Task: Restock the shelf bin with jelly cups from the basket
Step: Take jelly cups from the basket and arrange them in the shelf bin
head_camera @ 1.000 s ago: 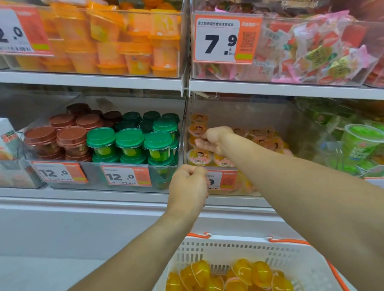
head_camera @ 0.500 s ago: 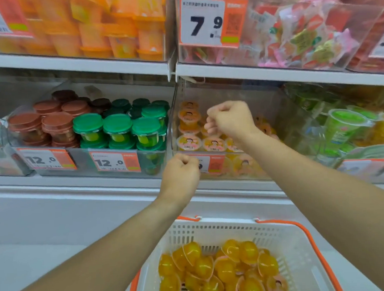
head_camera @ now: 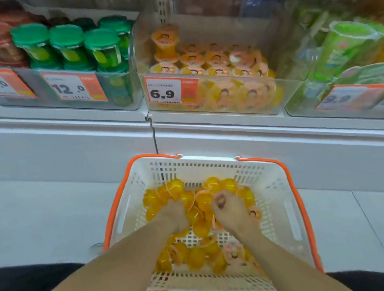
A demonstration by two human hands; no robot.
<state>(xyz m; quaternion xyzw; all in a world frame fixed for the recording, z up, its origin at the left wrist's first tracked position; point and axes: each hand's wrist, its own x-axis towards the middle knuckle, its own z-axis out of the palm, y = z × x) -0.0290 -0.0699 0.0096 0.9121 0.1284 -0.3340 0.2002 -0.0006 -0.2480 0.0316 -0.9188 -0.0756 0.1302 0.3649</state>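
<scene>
Head view: both hands in the basket (head_camera: 275, 185); left hand (head_camera: 176, 216) and right hand (head_camera: 231, 211) curl fingers among jelly cups (head_camera: 201, 228); whether either grips one, cannot tell; gather gently, avoid crushing.

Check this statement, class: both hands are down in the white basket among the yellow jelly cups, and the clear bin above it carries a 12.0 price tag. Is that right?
One detail is wrong. The head view shows the left hand and right hand in the white basket among yellow jelly cups, but the clear bin above it is tagged 6.9, not 12.0.
</scene>
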